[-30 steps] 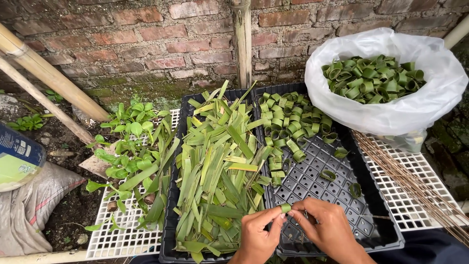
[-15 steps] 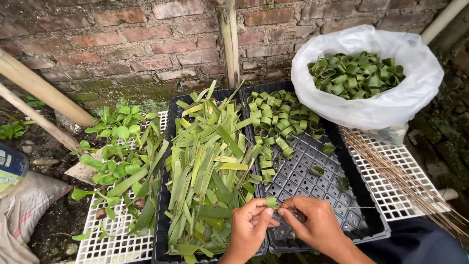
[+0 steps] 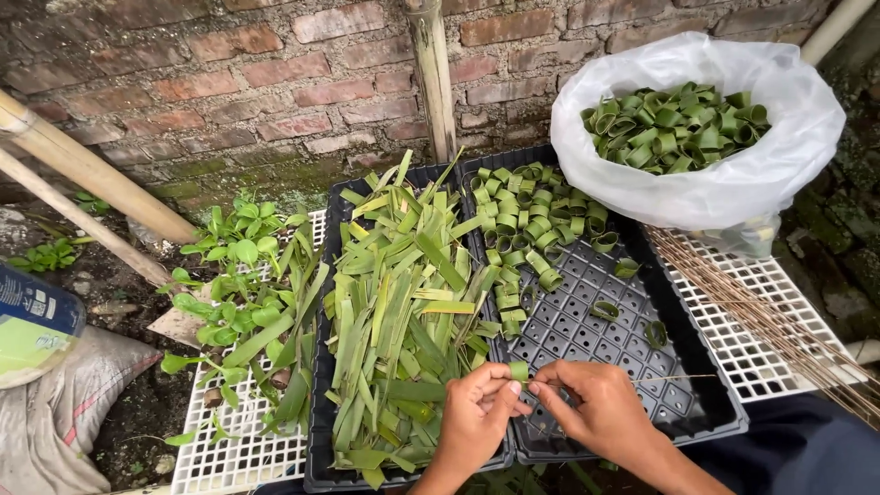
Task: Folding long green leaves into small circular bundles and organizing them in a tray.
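A: What is at the left of the frame?
B: A white grid (image 3: 229, 449) with leafy sprigs (image 3: 234, 302). Next, a black tray (image 3: 321, 458) full of leaf strips (image 3: 403, 302).

A: And the hands?
B: At the bottom centre, left hand (image 3: 477, 412) and right hand (image 3: 596, 403) both pinch 1 leaf ring (image 3: 519, 370). Their fingertips almost meet over the second tray (image 3: 706, 403).

A: Further right?
B: Thin sticks (image 3: 770, 312), and at the upper right a white bag (image 3: 715, 183) of rings.

An outdoor yard: mossy brick wall (image 3: 229, 82), bare soil (image 3: 119, 302), bamboo poles (image 3: 82, 174).
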